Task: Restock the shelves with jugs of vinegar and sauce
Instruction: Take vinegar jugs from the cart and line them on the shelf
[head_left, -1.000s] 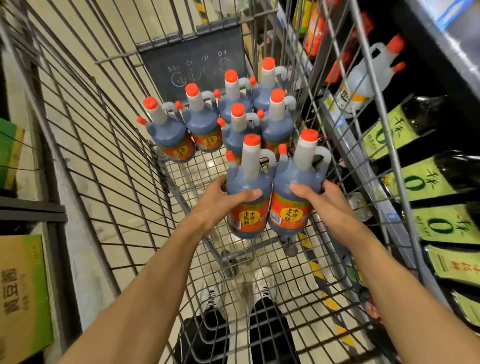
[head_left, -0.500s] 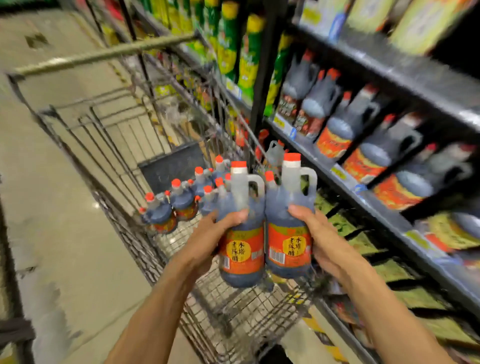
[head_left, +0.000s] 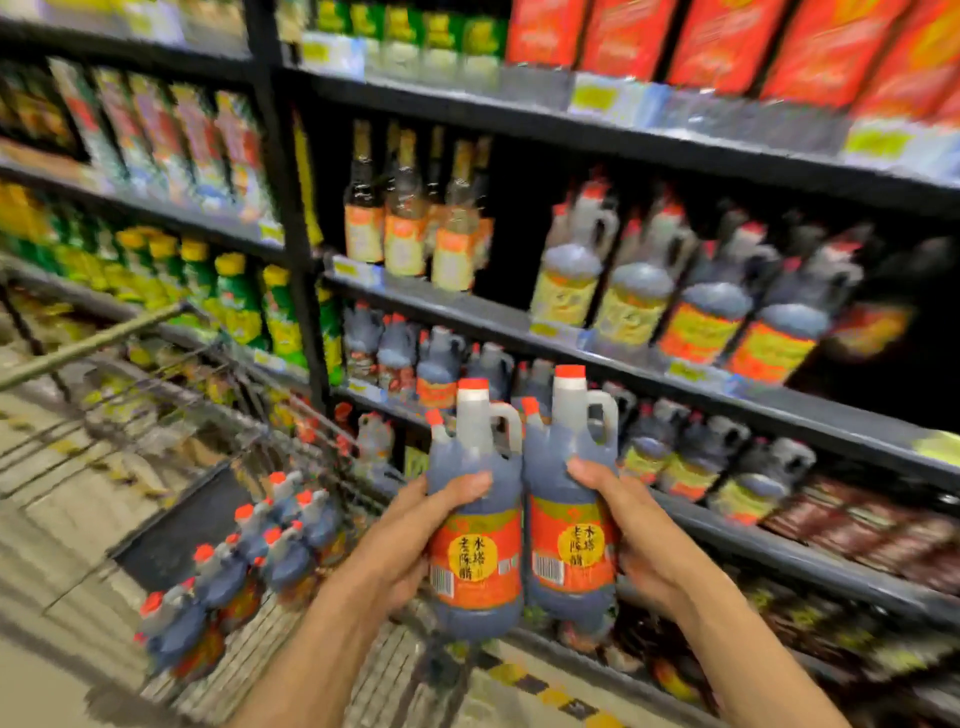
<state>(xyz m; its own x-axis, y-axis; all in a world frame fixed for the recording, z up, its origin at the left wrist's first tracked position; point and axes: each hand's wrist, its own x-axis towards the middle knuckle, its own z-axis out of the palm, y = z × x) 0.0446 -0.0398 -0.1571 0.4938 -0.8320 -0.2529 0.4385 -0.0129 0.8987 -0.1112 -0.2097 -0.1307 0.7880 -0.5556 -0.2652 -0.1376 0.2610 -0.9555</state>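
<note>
I hold 2 vinegar jugs upright and side by side, touching — my left hand (head_left: 410, 540) wraps the left jug (head_left: 475, 525), my right hand (head_left: 636, 535) wraps the right jug (head_left: 569, 499). Both hang before the shelf's front edge (head_left: 779, 558), above the cart (head_left: 171, 415) with more jugs (head_left: 249, 566).

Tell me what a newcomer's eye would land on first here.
First, the two dark jugs with red labels and red caps held up side by side at centre: the left hand grips the left jug, the right hand the right jug. Next, the shelves behind, crowded with similar jugs, and more jugs in the cart at lower left.
</note>
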